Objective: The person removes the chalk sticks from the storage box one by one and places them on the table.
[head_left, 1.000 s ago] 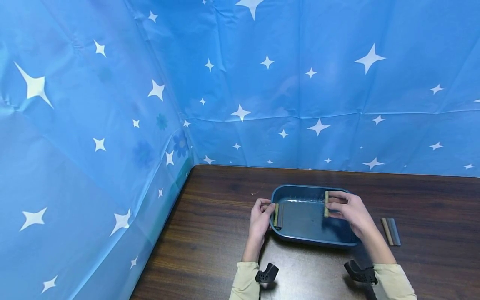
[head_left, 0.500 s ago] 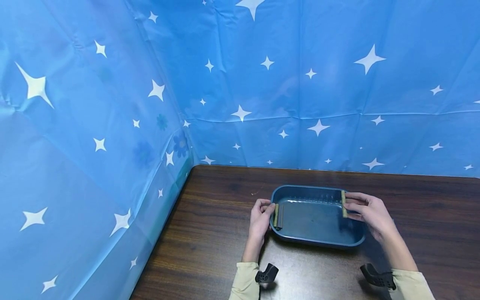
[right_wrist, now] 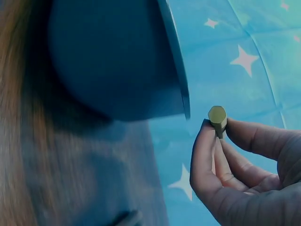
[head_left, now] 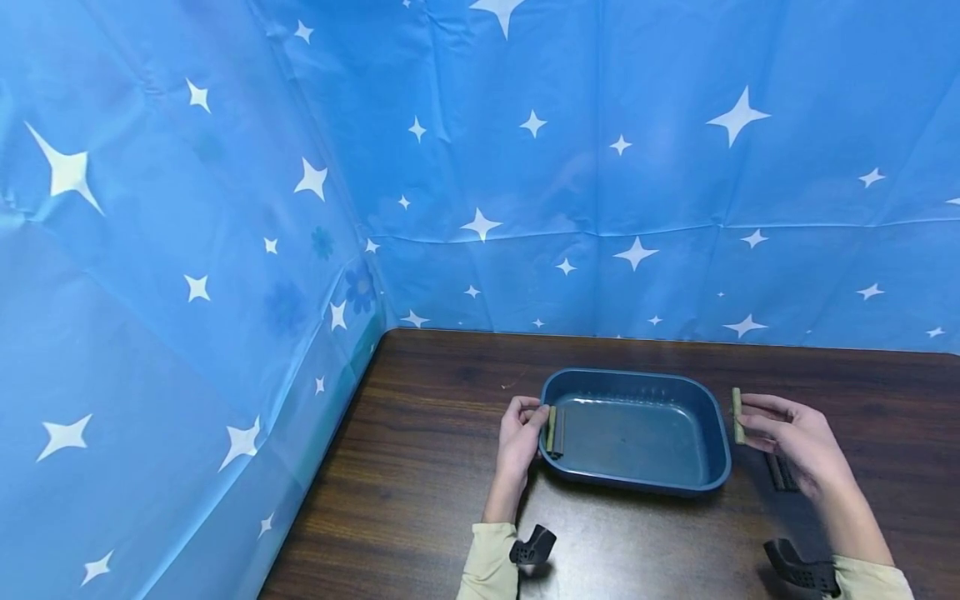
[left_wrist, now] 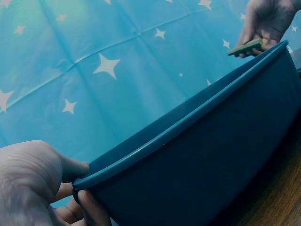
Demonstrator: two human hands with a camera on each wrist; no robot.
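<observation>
A blue rectangular basin (head_left: 633, 442) stands on the table. My left hand (head_left: 516, 442) grips its left rim, thumb over the top and fingers underneath, as the left wrist view shows. Inside, along the left wall, lie a yellow-green stick (head_left: 551, 430) and a dark grey stick (head_left: 559, 433), side by side. My right hand (head_left: 798, 442) pinches another yellow-green stick (head_left: 737, 417) between thumb and fingertips, just outside the basin's right edge. The right wrist view shows that stick's six-sided end (right_wrist: 217, 114). Dark sticks (head_left: 783, 473) lie on the table below the right hand, partly hidden by it.
The dark wood table (head_left: 420, 467) meets a blue curtain with white stars (head_left: 600, 167) at the back and on the left. Black wrist mounts (head_left: 534, 546) sit on both forearms over the table's near part.
My right hand has carried the yellow-green stick rightward, from over the basin to beyond its right edge. It now partly covers the sticks on the table. The left hand has stayed put.
</observation>
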